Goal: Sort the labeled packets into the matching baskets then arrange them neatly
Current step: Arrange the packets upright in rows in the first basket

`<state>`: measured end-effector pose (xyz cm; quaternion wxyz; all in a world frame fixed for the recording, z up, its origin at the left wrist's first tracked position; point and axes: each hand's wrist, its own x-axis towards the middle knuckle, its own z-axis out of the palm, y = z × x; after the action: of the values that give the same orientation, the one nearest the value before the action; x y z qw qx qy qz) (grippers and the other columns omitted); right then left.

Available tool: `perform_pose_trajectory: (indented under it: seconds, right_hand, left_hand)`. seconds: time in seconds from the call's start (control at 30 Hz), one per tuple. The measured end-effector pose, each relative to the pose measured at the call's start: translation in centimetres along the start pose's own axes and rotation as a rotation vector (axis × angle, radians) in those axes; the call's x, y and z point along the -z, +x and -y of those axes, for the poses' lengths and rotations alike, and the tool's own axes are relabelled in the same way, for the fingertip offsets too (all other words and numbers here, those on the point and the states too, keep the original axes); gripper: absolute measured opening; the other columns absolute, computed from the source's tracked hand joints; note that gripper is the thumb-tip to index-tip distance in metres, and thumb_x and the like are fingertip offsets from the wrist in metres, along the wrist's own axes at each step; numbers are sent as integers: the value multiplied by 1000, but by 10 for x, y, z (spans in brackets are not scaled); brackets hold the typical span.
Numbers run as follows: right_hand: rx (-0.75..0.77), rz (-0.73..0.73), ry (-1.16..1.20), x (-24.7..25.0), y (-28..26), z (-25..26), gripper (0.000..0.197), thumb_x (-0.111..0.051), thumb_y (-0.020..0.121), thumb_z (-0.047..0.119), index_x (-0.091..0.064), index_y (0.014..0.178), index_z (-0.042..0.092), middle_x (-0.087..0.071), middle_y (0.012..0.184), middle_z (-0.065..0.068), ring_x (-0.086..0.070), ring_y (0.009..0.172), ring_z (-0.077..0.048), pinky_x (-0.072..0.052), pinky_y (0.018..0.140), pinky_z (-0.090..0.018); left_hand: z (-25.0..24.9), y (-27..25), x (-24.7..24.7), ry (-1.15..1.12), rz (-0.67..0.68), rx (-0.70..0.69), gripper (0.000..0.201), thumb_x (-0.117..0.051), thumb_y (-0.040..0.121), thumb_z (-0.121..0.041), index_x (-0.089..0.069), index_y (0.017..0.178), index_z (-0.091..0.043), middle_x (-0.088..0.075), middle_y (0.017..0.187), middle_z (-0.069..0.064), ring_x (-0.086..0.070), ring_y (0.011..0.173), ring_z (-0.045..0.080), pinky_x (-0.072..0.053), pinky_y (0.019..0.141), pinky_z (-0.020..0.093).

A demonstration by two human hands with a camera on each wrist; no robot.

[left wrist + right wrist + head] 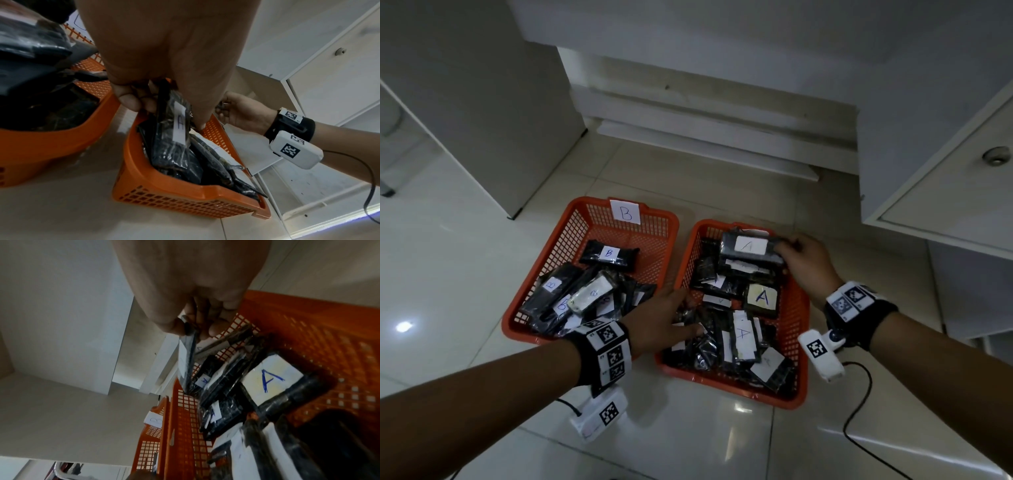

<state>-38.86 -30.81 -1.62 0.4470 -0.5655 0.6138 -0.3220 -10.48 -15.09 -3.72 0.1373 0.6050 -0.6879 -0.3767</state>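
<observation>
Two orange baskets stand side by side on the floor. The left basket (524, 301) carries a "B" tag (626, 212) and holds several black packets labelled B (608, 253). The right basket (800, 329) holds several packets labelled A (762, 297). My right hand (789, 251) pinches the end of an A packet (748, 247) lifted at the basket's far end; in the right wrist view the fingers (216, 327) clamp its edge (188, 356). My left hand (671, 315) reaches into the right basket's near-left side and grips an A packet (179, 128) between thumb (129, 100) and fingers.
White cabinets surround the spot: a tall one at the left (482, 102), and a drawer front with a round knob (996, 156) at the right. Stepped white plinths (705, 137) lie behind the baskets. A black cable (856, 404) trails from the right wrist over the glossy tiles (688, 445).
</observation>
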Motion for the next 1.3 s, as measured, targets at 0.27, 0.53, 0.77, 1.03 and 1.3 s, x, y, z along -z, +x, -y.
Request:
perform_pose_trajectory:
  seconds: [0.27, 0.53, 0.77, 1.03, 1.3]
  right_hand:
    - [271, 22, -599, -14, -7, -15, 31, -72, 90, 39, -62, 115, 23, -59, 115, 2, -60, 103, -18, -54, 88, -36]
    - [160, 854, -884, -10, -47, -7, 58, -69, 88, 68, -60, 133, 31, -67, 122, 11, -64, 107, -8, -58, 94, -34]
    - [32, 764, -645, -10, -43, -14, 38, -81, 89, 43, -62, 118, 29, -64, 110, 10, -64, 99, -11, -55, 81, -28]
    - [-123, 675, -567, 3, -31, -6, 14, -67, 96, 24, -69, 107, 14, -75, 106, -11, -69, 84, -19, -58, 74, -36]
    - [-246, 752, -378, 6, -44, -8, 18, -65, 102, 15, -62, 118, 8, -76, 112, -12, -74, 87, -19, -61, 87, -40]
  left_hand:
    - [-4, -1, 2, 25, 22, -3, 35, -65, 89, -57, -52, 111, -33, -53, 120, -9, -58, 107, 8, -56, 91, 35]
    - [-5, -6, 7, 93, 49, -51, 47, -69, 94, -41, -51, 134, -25, -48, 139, -5, -55, 121, 11, -50, 98, 26]
    - [-6, -3, 6, 223, 96, -55, 50, -67, 94, -47, -54, 137, -26, -49, 132, -2, -58, 117, 18, -52, 98, 35]
    - [-35, 6, 1, 542, -80, -59, 67, -46, 83, -76, -51, 138, -37, -44, 127, -3, -38, 119, 24, -42, 102, 48]
    - [-61, 43, -22, 666, 238, 41, 77, -54, 83, -77, -50, 141, -27, -44, 144, 5, -32, 134, 34, -33, 111, 57]
